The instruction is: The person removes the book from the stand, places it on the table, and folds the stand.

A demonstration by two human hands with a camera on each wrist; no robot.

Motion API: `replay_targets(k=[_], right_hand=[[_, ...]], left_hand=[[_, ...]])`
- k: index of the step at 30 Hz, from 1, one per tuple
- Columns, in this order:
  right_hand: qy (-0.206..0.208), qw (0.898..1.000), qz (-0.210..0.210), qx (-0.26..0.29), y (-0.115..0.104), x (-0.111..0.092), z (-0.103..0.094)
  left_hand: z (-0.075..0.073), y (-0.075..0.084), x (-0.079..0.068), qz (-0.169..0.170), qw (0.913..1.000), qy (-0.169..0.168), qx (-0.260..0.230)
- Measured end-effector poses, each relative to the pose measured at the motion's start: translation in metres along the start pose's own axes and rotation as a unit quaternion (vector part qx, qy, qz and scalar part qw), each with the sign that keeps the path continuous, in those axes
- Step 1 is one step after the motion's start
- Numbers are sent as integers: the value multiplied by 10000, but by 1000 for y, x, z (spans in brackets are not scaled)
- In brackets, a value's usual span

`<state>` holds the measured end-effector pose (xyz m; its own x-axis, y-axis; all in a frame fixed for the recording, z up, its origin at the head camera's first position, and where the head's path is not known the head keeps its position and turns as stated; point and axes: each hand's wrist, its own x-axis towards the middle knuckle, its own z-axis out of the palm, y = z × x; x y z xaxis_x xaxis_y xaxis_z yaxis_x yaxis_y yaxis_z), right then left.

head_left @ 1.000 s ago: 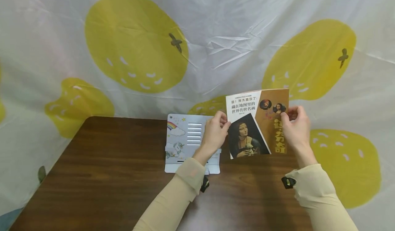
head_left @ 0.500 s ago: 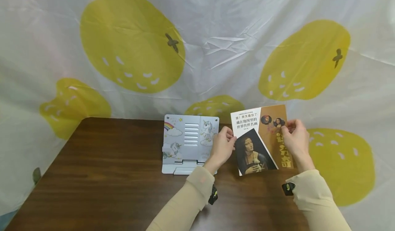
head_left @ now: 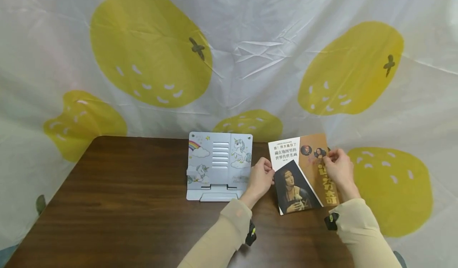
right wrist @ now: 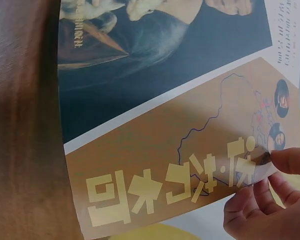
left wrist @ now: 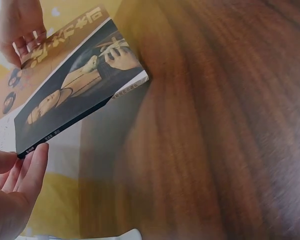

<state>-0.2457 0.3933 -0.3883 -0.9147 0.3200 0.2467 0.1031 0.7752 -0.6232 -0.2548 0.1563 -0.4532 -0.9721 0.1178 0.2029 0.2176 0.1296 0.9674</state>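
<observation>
A thin paperback book (head_left: 297, 184) with a portrait painting on its white and tan cover is held between both hands, tilted, with its lower edge close to the tabletop. My left hand (head_left: 261, 177) pinches the spine side, as the left wrist view also shows at the dark spine (left wrist: 50, 136). On the opposite edge, my right hand (head_left: 340, 170) grips the book with the thumb on the cover and the fingers behind. Left of the book stands a pale book stand (head_left: 220, 160) with unicorn and rainbow pictures, its slotted back leaning upright and a small ledge in front.
A dark wooden table (head_left: 136, 208) lies under everything. Behind it hangs a white curtain (head_left: 243, 73) with large yellow fruit prints, close to the table's back edge. Straps with small black devices sit at both wrists.
Both hands have lowered the book toward the table and brought it slightly nearer. The left hand has shifted right, uncovering the right side of the book stand.
</observation>
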Motion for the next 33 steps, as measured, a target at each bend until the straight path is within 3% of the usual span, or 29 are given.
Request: replay_targets(k=[11,21,26,33], right_hand=[[-280,9991,333,-1,17,-2,11],[-640,9964,423,-359,39,0,16],[-1049,9919,615,-376,50,-2,19],[-1466,9854,582,-646,61,1,21]], left_hand=[[8,-6,-5,-519,9977,-222,-384],[15,-11,-9,-912,9942,-355,-452],[16,-16,-14,-1178,9906,-634,-289],[19,-19,-17,-1218,9881,-798,502]])
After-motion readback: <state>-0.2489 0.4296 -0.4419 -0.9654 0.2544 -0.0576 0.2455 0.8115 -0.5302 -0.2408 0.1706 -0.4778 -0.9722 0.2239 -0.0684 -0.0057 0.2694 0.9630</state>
